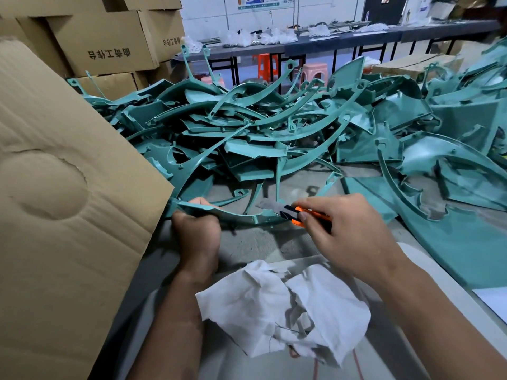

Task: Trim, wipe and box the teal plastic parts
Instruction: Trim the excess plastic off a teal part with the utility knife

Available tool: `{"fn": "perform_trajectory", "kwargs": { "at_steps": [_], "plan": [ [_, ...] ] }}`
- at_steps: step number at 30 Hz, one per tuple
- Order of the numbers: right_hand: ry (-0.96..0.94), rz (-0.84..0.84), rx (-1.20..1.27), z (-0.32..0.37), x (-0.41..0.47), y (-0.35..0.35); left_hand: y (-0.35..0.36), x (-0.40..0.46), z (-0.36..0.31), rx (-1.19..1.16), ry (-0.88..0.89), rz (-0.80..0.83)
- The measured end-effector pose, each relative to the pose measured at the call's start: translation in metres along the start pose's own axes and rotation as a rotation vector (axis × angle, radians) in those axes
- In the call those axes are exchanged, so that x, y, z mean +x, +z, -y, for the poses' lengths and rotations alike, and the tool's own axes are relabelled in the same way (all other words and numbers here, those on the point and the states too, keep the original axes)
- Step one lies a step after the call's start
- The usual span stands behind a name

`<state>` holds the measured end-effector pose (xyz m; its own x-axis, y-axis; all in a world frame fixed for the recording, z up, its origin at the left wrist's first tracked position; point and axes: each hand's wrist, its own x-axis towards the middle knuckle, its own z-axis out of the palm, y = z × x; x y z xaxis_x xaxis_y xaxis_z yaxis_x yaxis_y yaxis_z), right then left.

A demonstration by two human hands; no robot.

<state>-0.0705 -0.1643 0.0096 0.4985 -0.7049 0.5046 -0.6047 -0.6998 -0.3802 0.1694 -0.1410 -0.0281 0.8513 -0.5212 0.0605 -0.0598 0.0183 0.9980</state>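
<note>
In the head view, slightly below the frame's centre, the left hand point(196, 223) curls its fingers round the left end of a long, curved teal part point(233, 213), which runs rightward toward the right hand point(348, 234). That hand pinches an orange-and-black utility knife point(301, 215) between thumb and fingers, its grey blade extended and meeting the part's right end, so the part spans the gap between both hands. Behind them, across the middle of the frame, lies a tangled pile of teal parts point(274, 124) on the grey table point(258, 242). A crumpled white cloth point(282, 305) sits lower centre, between the forearms. A large cardboard box flap point(60, 187) fills the left side.
</note>
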Motion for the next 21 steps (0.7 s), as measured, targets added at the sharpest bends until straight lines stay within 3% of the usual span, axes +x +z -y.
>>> {"fn": "perform_trajectory", "kwargs": {
  "at_steps": [8,14,17,21],
  "plan": [
    [0.109,0.081,0.016,-0.007,0.002,-0.009,-0.003,-0.016,-0.004,0.125,0.396,0.064],
    [0.111,-0.111,-0.144,-0.002,0.000,-0.006,-0.003,-0.013,-0.003,0.131,0.411,0.070],
    [0.194,-0.170,-0.231,-0.008,0.000,-0.001,-0.006,-0.015,-0.003,0.136,0.500,0.073],
    [0.100,-0.346,0.113,-0.009,0.003,-0.001,-0.008,-0.015,-0.006,0.123,0.600,-0.015]
  ]
}}
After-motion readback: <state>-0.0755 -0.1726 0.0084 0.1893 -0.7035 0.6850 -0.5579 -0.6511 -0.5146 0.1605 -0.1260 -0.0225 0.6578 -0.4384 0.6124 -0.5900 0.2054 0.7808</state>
